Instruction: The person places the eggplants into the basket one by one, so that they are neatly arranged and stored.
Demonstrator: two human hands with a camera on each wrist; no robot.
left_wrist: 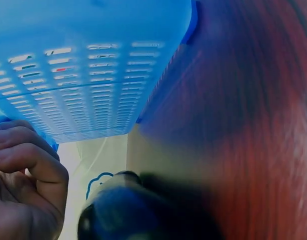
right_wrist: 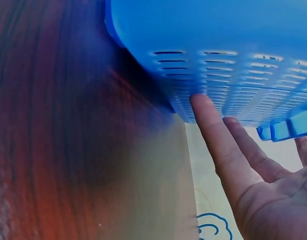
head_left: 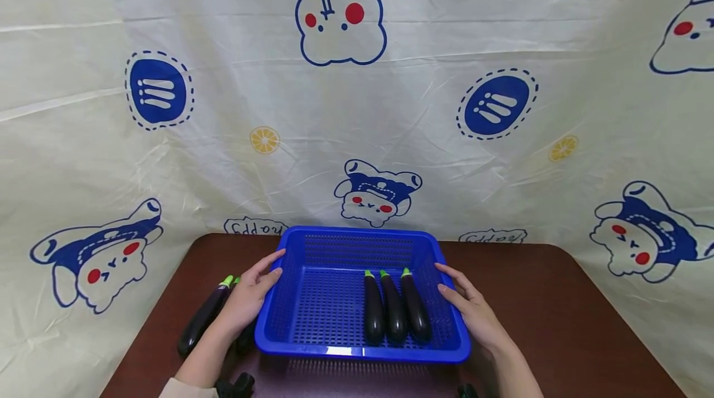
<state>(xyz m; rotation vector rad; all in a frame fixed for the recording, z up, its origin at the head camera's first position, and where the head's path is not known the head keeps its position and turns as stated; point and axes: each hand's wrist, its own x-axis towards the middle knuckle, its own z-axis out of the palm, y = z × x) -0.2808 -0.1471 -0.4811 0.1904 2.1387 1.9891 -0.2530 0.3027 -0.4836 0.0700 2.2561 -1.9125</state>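
Note:
A blue plastic basket (head_left: 329, 299) with slotted walls is held between both hands over the brown table. At its left side the left hand (head_left: 248, 299) grips the rim, fingers curled in the left wrist view. Opposite, the right hand (head_left: 474, 314) holds the right rim with the thumb over it; longer fingers (right_wrist: 221, 140) reach along the outside wall in the right wrist view. Inside the basket, three dark purple eggplants (head_left: 394, 311) with green tips lie side by side, right of centre. Another eggplant (head_left: 203, 322) lies left of the basket, with one more (head_left: 245, 339) partly hidden behind the left forearm.
The dark brown table (head_left: 558, 311) extends beyond the basket on both sides. A pale curtain (head_left: 357, 113) with cartoon prints hangs right behind its far edge. Black wrist gear (head_left: 237, 385) shows at the left wrist.

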